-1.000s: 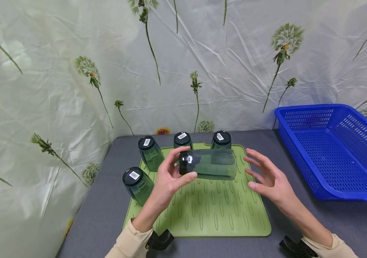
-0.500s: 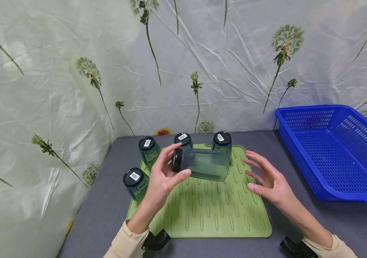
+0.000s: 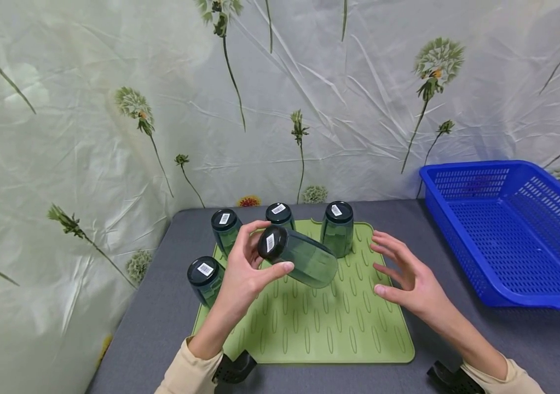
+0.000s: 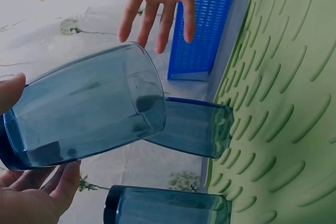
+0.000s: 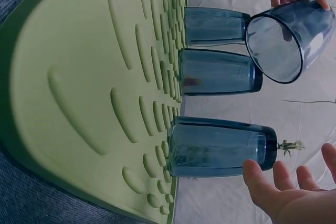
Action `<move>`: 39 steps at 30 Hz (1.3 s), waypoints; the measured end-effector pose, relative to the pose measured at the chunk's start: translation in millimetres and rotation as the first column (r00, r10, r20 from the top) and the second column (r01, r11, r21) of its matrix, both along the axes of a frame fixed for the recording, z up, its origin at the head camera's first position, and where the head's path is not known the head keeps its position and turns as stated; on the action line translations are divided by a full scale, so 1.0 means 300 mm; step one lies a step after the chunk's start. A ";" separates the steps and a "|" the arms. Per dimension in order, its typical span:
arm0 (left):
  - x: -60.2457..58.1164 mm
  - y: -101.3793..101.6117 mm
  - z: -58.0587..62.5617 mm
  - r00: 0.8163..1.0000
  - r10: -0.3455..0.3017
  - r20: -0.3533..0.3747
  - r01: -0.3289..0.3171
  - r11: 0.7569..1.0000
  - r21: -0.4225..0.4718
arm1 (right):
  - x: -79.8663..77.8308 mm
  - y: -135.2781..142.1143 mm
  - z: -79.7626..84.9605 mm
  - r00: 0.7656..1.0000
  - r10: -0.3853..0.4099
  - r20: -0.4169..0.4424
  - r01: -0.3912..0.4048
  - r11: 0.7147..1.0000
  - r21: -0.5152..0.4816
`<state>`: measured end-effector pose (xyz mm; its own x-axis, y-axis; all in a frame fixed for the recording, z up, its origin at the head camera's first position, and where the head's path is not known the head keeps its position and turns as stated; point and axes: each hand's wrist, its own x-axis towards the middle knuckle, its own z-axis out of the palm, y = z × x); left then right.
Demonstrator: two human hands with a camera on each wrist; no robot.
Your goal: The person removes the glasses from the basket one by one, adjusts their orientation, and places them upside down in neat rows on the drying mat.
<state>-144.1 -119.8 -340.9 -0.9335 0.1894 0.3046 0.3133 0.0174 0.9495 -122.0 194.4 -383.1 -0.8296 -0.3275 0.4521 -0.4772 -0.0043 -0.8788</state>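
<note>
My left hand [image 3: 245, 276] grips a tinted drinking glass [image 3: 306, 257] near its dark, labelled base. The glass tilts over the green ribbed mat [image 3: 329, 328], its mouth pointing right and down; in the right wrist view the open rim of this glass [image 5: 274, 48] shows. To the right of the glass, my right hand [image 3: 410, 276] hovers with fingers spread and holds nothing. Upside-down glasses stand on the mat: one at the back right [image 3: 337, 230], one at the back middle [image 3: 280, 215], partly hidden, and two at the left, the nearer glass [image 3: 206, 279] partly behind my left hand.
A blue perforated plastic basket [image 3: 494, 290] stands on the dark grey tabletop [image 3: 151, 323] to the right of the mat. Behind the table hangs a pale sheet [image 3: 348, 126] printed with dandelions.
My left hand has moved a little left, tipping the glass from nearly level to mouth-down, so its base label now faces the head camera. The right hand has barely moved.
</note>
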 end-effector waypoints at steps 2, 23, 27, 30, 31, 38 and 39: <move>0.000 0.000 0.003 1.000 0.007 -0.001 -0.007 1.000 0.006 | -0.001 0.002 -0.001 1.000 0.001 0.003 -0.001 1.000 0.003; 0.001 -0.020 0.005 0.999 0.024 -0.026 -0.027 0.989 -0.146 | 0.003 0.001 0.001 0.999 -0.033 0.030 0.031 0.996 0.083; 0.002 -0.021 -0.005 1.000 0.025 0.007 -0.023 0.984 -0.178 | 0.003 0.001 -0.003 0.999 -0.035 0.027 0.031 0.994 0.108; 0.001 -0.020 -0.011 0.999 0.033 0.022 -0.028 0.981 -0.189 | 0.003 0.001 -0.007 0.999 -0.033 0.022 0.030 0.992 0.122; 0.001 -0.020 -0.013 0.999 0.037 0.026 -0.032 0.981 -0.192 | 0.003 0.002 -0.008 0.999 -0.032 0.020 0.029 0.992 0.126; -0.001 -0.023 -0.040 0.998 0.049 0.047 -0.039 0.981 -0.188 | 0.001 0.002 -0.012 0.999 -0.030 0.012 0.028 0.990 0.139; -0.002 -0.023 -0.046 0.998 0.047 0.053 -0.036 0.982 -0.185 | 0.001 0.002 -0.013 0.999 -0.030 0.011 0.028 0.990 0.142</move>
